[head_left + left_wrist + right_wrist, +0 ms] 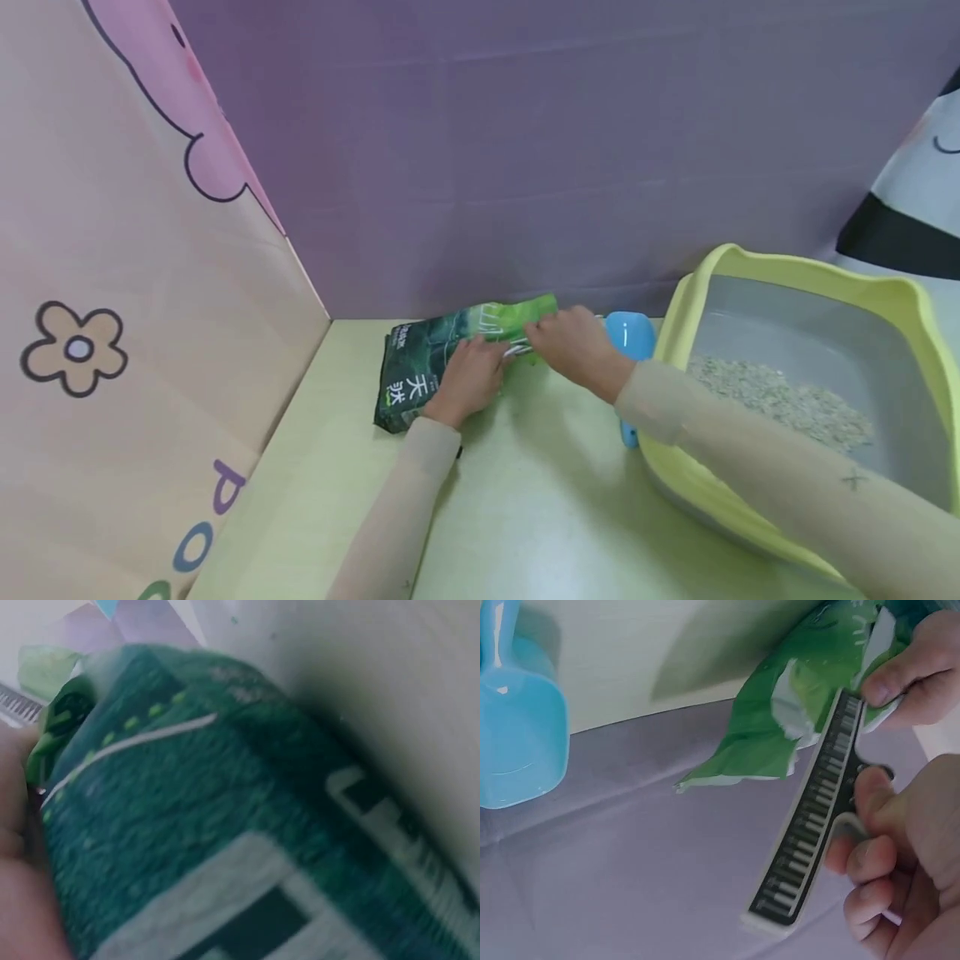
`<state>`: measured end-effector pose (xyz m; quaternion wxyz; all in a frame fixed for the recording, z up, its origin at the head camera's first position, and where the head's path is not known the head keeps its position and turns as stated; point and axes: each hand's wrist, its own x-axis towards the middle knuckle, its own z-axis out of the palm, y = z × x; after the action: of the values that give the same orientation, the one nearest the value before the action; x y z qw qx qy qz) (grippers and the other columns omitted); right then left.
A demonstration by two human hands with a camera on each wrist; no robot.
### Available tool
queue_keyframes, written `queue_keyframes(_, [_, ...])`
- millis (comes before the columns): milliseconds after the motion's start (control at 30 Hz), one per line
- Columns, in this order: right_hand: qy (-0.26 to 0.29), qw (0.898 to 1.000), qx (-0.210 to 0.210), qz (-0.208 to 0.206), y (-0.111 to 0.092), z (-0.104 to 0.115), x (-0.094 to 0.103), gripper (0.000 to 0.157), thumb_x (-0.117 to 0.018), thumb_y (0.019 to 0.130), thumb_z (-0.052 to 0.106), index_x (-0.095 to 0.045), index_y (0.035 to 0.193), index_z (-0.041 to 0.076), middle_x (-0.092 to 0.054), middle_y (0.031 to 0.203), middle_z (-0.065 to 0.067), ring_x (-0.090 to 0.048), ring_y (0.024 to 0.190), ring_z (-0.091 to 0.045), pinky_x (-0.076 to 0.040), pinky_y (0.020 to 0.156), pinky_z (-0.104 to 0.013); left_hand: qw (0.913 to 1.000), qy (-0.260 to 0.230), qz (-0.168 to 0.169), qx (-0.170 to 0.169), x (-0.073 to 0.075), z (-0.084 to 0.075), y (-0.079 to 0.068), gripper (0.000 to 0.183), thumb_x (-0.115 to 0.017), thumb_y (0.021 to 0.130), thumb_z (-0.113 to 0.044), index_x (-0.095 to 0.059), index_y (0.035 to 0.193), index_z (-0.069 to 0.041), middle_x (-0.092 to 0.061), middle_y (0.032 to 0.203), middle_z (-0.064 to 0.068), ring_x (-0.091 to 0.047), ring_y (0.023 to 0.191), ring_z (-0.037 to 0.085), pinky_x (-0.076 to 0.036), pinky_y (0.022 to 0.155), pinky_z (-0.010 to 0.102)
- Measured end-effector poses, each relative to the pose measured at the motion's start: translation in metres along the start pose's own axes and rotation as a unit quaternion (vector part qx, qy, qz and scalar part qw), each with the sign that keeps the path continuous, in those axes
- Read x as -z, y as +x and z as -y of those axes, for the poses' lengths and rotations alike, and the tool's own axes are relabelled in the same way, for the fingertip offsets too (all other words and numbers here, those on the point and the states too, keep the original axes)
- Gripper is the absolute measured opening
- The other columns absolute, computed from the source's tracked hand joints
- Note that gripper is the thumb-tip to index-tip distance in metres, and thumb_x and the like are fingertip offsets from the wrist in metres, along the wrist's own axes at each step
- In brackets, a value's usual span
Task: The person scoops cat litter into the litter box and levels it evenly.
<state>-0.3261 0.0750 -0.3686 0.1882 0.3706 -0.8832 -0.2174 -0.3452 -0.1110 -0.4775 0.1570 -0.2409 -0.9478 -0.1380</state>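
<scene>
A dark green plastic bag (431, 354) with white characters lies on the table against the purple backdrop. Its lighter green end is torn, with ragged white edges in the right wrist view. My left hand (471, 375) pinches the bag beside that end, close to one tip of a piano-patterned bag clip (810, 817). The clip's handle is between the thumb and fingers of my right hand (577, 346). In the right wrist view the clip lies along the torn green end; whether its jaws are around the plastic I cannot tell. The bag's printed body (180, 817) fills the left wrist view.
Just right of my right hand lies a blue scoop (632, 333), partly behind my wrist. A yellow-rimmed grey litter box (697, 317) with pale litter (780, 400) stands on the right, under my right forearm. Printed cloth (150, 275) hangs along the left side.
</scene>
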Motion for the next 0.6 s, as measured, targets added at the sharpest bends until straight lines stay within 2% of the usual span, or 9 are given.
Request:
queue_keyframes(233, [-0.001, 0.998, 0.044, 0.038, 0.012, 0.002, -0.004, 0.01, -0.067, 0.098, 0.014, -0.069, 0.107, 0.014, -0.07, 0.084, -0.002, -0.065, 0.067, -0.019, -0.055, 0.055, -0.036, 0.9997, -0.018, 0.015, -0.01, 0.011, 0.003, -0.001, 0.023, -0.051, 0.108, -0.023, -0.055, 0.087, -0.013, -0.06, 0.076, 0.002, -0.051, 0.075, 0.022, -0.044, 0.073, 0.039])
queue_keyframes(400, [0.014, 0.998, 0.067, 0.007, 0.02, 0.01, -0.01, 0.004, -0.069, 0.097, 0.02, -0.072, 0.097, 0.017, -0.068, 0.075, 0.0, -0.064, 0.064, -0.016, -0.053, 0.054, -0.035, 0.9982, -0.054, -0.01, -0.023, 0.014, 0.004, -0.001, 0.019, -0.055, 0.106, -0.023, -0.067, 0.094, -0.015, -0.069, 0.082, 0.001, -0.06, 0.078, 0.021, -0.051, 0.081, 0.042])
queue_keyframes(600, [0.005, 0.997, 0.074, -0.013, 0.028, 0.017, -0.016, 0.008, -0.07, 0.096, 0.026, -0.072, 0.096, 0.019, -0.063, 0.068, 0.004, -0.053, 0.054, -0.01, -0.047, 0.048, -0.031, 0.9962, -0.087, -0.002, -0.01, 0.016, 0.007, -0.002, 0.019, -0.056, 0.106, -0.024, -0.068, 0.094, -0.016, -0.072, 0.088, -0.001, -0.063, 0.083, 0.019, -0.052, 0.088, 0.04])
